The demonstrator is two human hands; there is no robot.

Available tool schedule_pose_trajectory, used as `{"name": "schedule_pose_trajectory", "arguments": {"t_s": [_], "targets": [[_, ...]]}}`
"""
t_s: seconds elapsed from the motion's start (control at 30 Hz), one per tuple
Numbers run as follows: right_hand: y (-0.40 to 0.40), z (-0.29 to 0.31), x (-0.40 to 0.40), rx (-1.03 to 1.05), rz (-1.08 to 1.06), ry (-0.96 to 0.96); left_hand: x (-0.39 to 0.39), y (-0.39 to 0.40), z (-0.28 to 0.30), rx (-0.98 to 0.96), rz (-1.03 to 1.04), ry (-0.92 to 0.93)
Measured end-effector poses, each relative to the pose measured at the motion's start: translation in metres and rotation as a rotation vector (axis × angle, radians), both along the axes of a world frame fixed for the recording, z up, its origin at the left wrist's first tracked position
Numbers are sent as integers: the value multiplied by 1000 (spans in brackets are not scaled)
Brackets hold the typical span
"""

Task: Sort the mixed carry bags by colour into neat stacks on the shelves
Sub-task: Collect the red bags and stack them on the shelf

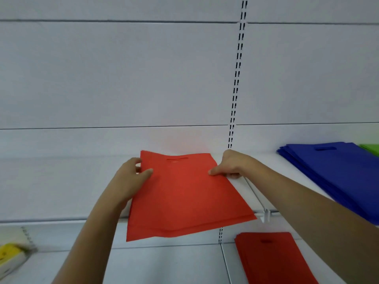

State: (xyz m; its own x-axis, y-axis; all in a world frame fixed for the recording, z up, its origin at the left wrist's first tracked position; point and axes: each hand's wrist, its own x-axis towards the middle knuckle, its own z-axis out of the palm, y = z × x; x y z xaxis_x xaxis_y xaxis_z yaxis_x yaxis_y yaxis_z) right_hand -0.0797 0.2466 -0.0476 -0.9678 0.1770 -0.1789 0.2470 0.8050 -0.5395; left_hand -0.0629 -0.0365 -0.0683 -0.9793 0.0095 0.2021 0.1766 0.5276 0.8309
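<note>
- At 7 o'clock, a blurred yellow packet (pixel 9 255) was cut off; no writing was legible.
- At 5 o'clock, a dark red bag stack (pixel 272 259) ran out of frame.
- Centre: left hand (pixel 131 177) and right hand (pixel 231 165) each pinched a side edge of the red bags (pixel 184 193), which overhung the upper shelf (pixel 61 181).
- At 3 o'clock, the blue bag stack (pixel 332 169) hid most of a green bag (pixel 371 148).

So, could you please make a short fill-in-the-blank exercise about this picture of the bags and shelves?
1. Both hands, left hand and right hand, hold a ____ bag.
2. The stack on the upper shelf, right of the hands, is ____.
3. Behind that stack, at the picture's edge, lies a ____ bag.
4. The red stack lies on the ____ shelf.

Missing words: red; blue; green; lower
</note>
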Motion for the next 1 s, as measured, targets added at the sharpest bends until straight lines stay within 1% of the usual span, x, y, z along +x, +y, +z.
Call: {"name": "schedule_pose_trajectory", "arguments": {"t_s": [0.07,0.13,0.2,0.27,0.33,0.4,0.5,0.63,0.7,0.8,0.87,1.0], "targets": [[-3,1,2,81,18,5,-4,-1,-3,-68,-5,-50],[-7,3,5,127,30,12,-7,-1,-9,-173,18,-25],[-11,3,6,137,42,16,-6,0,-13,-170,29,21],[-13,1,6,131,58,25,-3,1,-14,-125,20,71],[-14,-4,6,84,68,50,-1,1,-13,-40,4,117],[-13,-11,6,6,61,103,3,1,-11,99,-13,141],[-9,-15,10,-118,7,163,2,-4,-8,396,-42,65],[-5,-11,17,-322,-61,165,7,-3,-8,687,-97,-59],[-2,-9,19,-425,-73,137,10,-2,-8,779,-121,-107],[3,-8,20,-535,-64,140,10,-4,-9,780,-101,-117],[5,-8,21,-612,-58,185,10,-4,-10,709,-89,-108],[2,-9,28,-624,-53,297,11,1,-10,562,-117,-155]]}}
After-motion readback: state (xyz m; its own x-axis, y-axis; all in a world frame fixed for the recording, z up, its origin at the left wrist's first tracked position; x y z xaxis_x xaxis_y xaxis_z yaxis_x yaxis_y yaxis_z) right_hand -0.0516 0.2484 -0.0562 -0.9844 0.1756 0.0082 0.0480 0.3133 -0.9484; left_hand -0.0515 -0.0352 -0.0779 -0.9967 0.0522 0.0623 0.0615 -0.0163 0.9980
